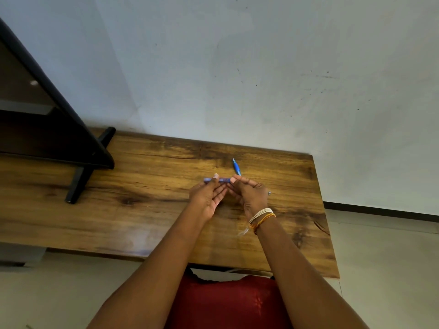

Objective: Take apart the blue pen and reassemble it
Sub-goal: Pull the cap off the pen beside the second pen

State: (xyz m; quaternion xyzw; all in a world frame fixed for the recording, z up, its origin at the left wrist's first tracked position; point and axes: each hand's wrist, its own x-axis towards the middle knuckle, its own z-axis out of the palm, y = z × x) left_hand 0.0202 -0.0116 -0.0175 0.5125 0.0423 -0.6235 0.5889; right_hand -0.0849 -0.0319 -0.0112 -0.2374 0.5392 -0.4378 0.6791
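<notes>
- Nearest the camera, a red garment (228, 302) is seen at the bottom edge, with both forearms stretched forward over the wooden table (142, 210).
- On the right wrist, a bundle of thread bracelets (262, 218) is worn – white and orange strands, one loose end hanging.
- The left hand (209, 198) is held palm-up, fingers fairly straight, with a fingertip laid against the blue barrel (217, 180); whether the thumb is pinching it from below cannot be told.
- The right hand (249, 193) is curled in from the other side, its fingertips closed on the barrel's right end, so the piece is kept level between the two hands just above the tabletop.
- Just beyond the right fingertips, the blue tip section (236, 167) is seen, slanting away with its point toward the wall; whether it is lying on the wood or is held at its near end cannot be made out.
- Progress, as judged here: the pen looks already split in two – so the taking apart seems at least partly done. A refill or spring cannot be picked out, and rejoining the pieces is judged still to come.
- Further left, a black stand (78, 181) is planted on the table, and a scuffed pale wall (261, 79) closes the scene behind.
</notes>
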